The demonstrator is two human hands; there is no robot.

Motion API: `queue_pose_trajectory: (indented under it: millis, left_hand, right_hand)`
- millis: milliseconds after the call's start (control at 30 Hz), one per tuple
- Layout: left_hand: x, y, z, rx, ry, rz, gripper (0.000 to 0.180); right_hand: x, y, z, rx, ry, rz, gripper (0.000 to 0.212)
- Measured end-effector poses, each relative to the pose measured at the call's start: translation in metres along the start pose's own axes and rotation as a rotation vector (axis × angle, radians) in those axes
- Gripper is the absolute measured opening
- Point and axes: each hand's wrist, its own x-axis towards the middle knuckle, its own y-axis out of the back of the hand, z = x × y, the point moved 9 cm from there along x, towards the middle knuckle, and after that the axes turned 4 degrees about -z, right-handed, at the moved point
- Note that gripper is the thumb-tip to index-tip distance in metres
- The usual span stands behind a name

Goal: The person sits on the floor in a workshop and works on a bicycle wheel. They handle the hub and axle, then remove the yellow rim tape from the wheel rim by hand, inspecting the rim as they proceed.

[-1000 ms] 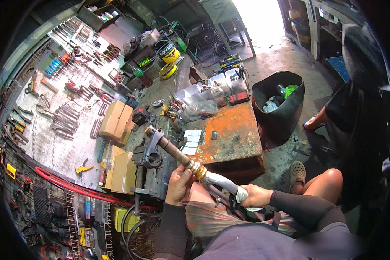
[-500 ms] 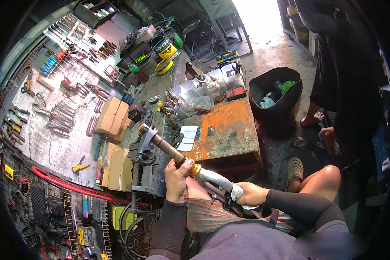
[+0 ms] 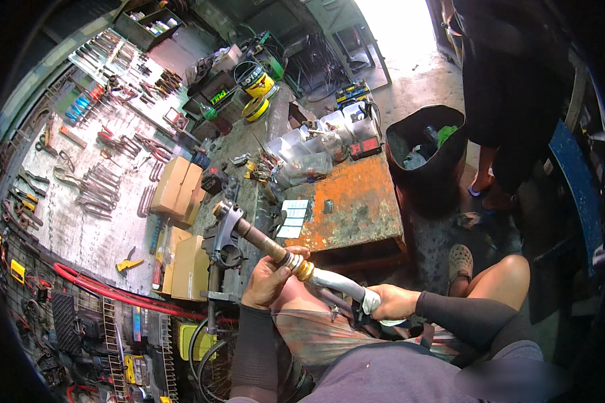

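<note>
A long metal tube (image 3: 259, 238) slants across in front of my lap, brown and worn on its upper part. Gold ringed collars (image 3: 301, 267) sit round its middle, and below them is a curved silver section (image 3: 336, 283). At the far end a grey metal clamp (image 3: 229, 225) with an open round eye is fitted on the tube. My left hand (image 3: 267, 279) is closed round the tube just above the collars, thumb and fingertips against it. My right hand (image 3: 391, 302) presses a white rag (image 3: 370, 301) round the silver lower end; the rag hides that part.
Left is a workbench (image 3: 242, 141) beside a tool board (image 3: 94, 154). Ahead, a rusty orange table (image 3: 356, 195) bears clear bins (image 3: 336, 124) and a paper (image 3: 293, 218). A black waste bin (image 3: 427, 174) stands right, near a person in dark clothes (image 3: 511, 87).
My left hand has shifted its grip slightly, its fingers now reaching over the tube near the collars. My right hand stays at the rag. The person at right has moved their feet.
</note>
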Motion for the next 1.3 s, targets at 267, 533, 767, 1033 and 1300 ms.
queue_pose_trajectory:
  millis: [267, 533, 767, 1033, 1300]
  left_hand:
    - [0.002, -0.009, -0.011, -0.216, -0.103, 0.187, 0.055]
    - [0.005, 0.010, -0.005, 0.057, -0.092, 0.405, 0.035]
    - [0.022, 0.030, 0.023, -0.120, -0.148, 0.400, 0.033]
    - [0.028, -0.005, -0.015, -0.150, -0.018, 0.252, 0.053]
    - [0.033, 0.013, -0.074, -0.332, -0.061, 0.111, 0.059]
  right_hand:
    - [0.008, 0.004, 0.020, -0.005, 0.018, 0.020, 0.056]
    - [0.005, 0.003, 0.009, 0.066, 0.031, 0.025, 0.054]
    - [0.008, 0.012, 0.021, 0.059, 0.001, 0.040, 0.051]
    - [0.009, 0.026, 0.033, 0.047, -0.039, 0.080, 0.050]
    - [0.015, 0.021, 0.030, 0.179, -0.036, 0.038, 0.048]
